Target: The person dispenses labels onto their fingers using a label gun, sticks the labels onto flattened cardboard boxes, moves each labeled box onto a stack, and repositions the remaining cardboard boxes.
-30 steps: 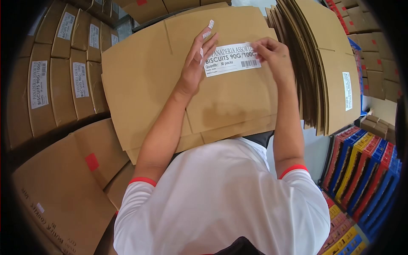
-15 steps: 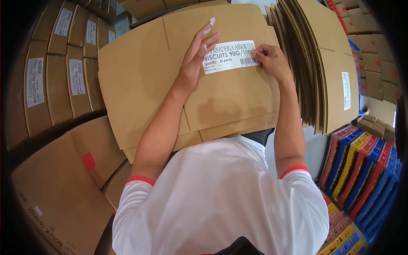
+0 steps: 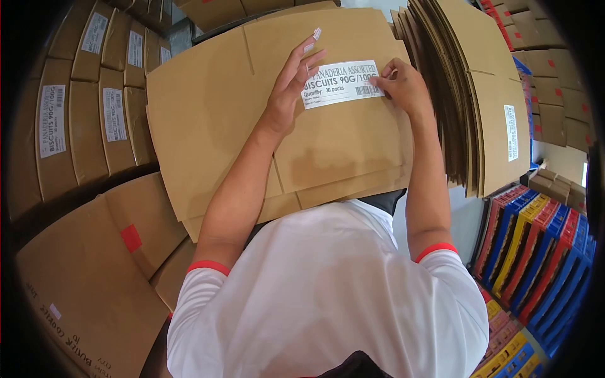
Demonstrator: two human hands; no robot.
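A flattened cardboard carton (image 3: 214, 120) lies in front of me on other flat cartons. Its white printed label (image 3: 340, 80) reads "Panaderia Assorted Biscuits 90G/100G". My left hand (image 3: 288, 91) is over the label's left edge, fingers stretched and apart. Small white stickers (image 3: 316, 33) cling to its fingertips. At the label's right end, above the barcode, my right hand (image 3: 404, 89) has thumb and index finger pinched together against the surface. Whatever sits between those fingertips is hidden or too small to name.
Upright flattened cartons (image 3: 463, 94) lean in a row at the right. Labelled boxes (image 3: 53, 123) are stacked at the left, with a large brown carton (image 3: 94, 246) lower down. Coloured crates (image 3: 535, 252) stand at the lower right.
My right hand has shifted slightly, its fingers now a little more curled at the label's right end. The left hand has stayed almost still.
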